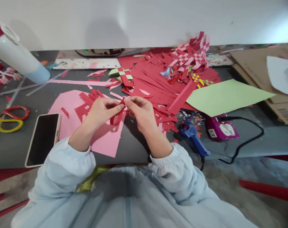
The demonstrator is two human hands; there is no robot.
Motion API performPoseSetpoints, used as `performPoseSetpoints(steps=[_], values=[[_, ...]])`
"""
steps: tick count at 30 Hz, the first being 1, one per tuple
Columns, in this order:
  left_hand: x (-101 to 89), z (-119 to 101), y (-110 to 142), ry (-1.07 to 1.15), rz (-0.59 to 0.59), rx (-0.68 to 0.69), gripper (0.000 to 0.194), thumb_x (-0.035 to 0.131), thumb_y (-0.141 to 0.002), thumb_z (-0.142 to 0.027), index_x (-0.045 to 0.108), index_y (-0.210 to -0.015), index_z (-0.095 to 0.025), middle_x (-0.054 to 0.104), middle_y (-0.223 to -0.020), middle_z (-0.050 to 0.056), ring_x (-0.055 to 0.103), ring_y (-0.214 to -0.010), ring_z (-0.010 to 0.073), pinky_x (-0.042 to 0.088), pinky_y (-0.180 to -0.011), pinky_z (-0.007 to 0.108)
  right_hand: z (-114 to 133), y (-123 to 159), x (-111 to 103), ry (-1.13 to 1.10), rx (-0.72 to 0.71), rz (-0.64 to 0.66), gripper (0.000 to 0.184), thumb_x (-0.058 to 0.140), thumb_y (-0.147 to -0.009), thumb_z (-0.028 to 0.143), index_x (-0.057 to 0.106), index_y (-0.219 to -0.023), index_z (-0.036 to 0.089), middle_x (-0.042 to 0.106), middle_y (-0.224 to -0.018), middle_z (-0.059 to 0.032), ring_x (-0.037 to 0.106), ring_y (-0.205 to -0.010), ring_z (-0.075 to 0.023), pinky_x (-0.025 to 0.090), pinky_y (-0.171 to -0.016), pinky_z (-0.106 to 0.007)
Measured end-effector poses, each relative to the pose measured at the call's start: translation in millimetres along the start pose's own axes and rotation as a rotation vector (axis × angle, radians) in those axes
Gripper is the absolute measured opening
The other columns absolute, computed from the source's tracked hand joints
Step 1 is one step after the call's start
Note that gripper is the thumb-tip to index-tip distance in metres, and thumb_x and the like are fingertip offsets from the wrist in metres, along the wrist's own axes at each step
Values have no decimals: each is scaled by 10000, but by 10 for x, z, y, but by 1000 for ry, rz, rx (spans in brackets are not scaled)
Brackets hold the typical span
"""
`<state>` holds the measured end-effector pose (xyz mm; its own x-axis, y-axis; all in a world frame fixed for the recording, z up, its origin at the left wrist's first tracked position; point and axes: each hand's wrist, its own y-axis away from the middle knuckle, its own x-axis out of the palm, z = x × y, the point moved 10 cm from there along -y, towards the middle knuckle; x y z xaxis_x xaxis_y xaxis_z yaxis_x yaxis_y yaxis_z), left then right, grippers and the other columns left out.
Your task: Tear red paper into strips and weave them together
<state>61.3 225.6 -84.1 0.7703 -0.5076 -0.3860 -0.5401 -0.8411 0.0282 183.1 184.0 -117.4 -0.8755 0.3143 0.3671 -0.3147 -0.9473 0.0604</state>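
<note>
On the left part of the desk (277, 137), a white bottle with a light blue base (22, 55) is standing near the back edge. Closer to the front, a red scissor handle (28, 113) and a yellow scissor handle (9, 130) are lying together. To their right, a phone (43, 137) with a dark screen is lying by the front edge, and a sleeve is partly covering it.

Next, a pink sheet (107, 142) is reaching close to the front edge, with red cut pieces lying on its upper part. Above this sheet, the left hand (100, 112) is pinching a red strip (115, 118), which is bending into a loop below the fingers. The right hand (142, 114) is also grasping the red strip, holding its upper end between thumb and finger. So the strip is hanging between the two hands, at the right side of the pink sheet.

Behind the hands, a heap of red paper (151, 79) is spreading toward the back edge. To the right, a blue glue gun (195, 137) is lying near the front edge, and a purple box (222, 129) is sitting beside it. A light green sheet (227, 96) is partly covering this box, and its right tip is resting over cardboard (253, 61).
</note>
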Motion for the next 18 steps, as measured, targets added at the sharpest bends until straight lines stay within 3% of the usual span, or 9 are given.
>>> performPoseSetpoints(steps=[5,11,13,16,18], values=[[101,37,7,-61,108,-35,415,619,-856,-442,598,-539,-176,572,-488,-14,507,-452,92,375,-492,222,0,-9,-62,-9,1,-61,303,835,-621,448,676,-676,197,585,-634,48,476,-566,-59,402,-535,-224],[142,20,2,-52,135,-25,335,628,-835,-411,636,-598,-174,587,-529,-7,534,-506,108,388,-518,235,-18,-34,-90,-16,7,-89,344,849,-592,478,664,-674,200,540,-608,59,451,-550,-55,383,-517,-221],[98,7,-3,-29,80,-9,227,689,-789,-394,703,-758,-170,685,-687,15,613,-626,135,459,-603,247,-8,-40,-102,-13,-11,-92,337,837,-623,478,661,-689,198,516,-600,66,414,-527,-46,358,-496,-216],[30,-14,-7,67,-1,22,375,748,-732,-364,699,-1054,-179,735,-1013,61,681,-891,185,535,-809,293,-4,-43,-139,-3,-17,-114,346,801,-675,501,627,-708,204,464,-581,81,355,-492,-41,314,-458,-213],[21,-32,-10,114,-14,46,391,745,-730,-355,673,-1077,-190,719,-1067,63,679,-954,187,541,-862,304,-6,-44,-167,6,-13,-139,361,774,-706,520,590,-710,210,439,-577,86,329,-480,-43,290,-439,-214]])
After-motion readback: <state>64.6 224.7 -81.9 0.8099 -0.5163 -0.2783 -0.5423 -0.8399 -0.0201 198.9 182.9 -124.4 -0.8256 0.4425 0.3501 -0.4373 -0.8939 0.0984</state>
